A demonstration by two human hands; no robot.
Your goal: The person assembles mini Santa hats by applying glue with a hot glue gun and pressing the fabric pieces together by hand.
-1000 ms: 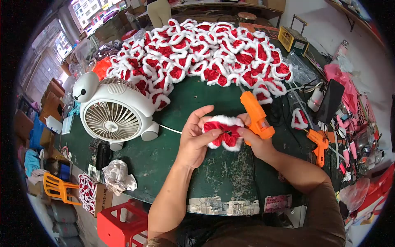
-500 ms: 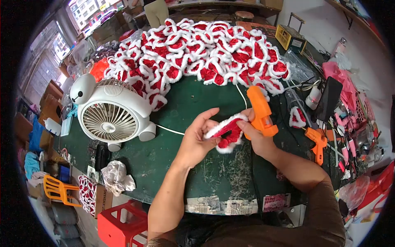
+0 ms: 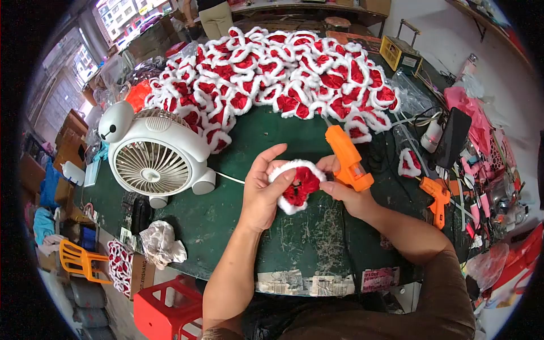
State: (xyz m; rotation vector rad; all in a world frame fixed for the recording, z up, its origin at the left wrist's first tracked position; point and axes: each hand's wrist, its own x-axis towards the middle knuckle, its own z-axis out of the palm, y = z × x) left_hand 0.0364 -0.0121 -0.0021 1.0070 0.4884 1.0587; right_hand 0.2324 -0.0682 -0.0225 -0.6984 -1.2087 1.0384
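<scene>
head camera: left grip (image 3: 261, 197), angled forward, pinches fur-edged ring (image 3: 307, 182); right grip (image 3: 352, 198), turned inward, clasps glue gun (image 3: 343, 152).

One head-worn camera is looking forward and down across the tabletop (image 3: 258, 127), facing both hands (image 3: 262, 199) from close above, its wide round view reaching into the room beyond.

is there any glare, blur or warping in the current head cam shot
Head view: strong wide-angle warping, with black corners and the near edge of the green table bowed; head view: the buildings outside look washed out by daylight; head view: the left hand, right hand and red-and-white piece look fairly sharp, without obvious motion blur.
</scene>
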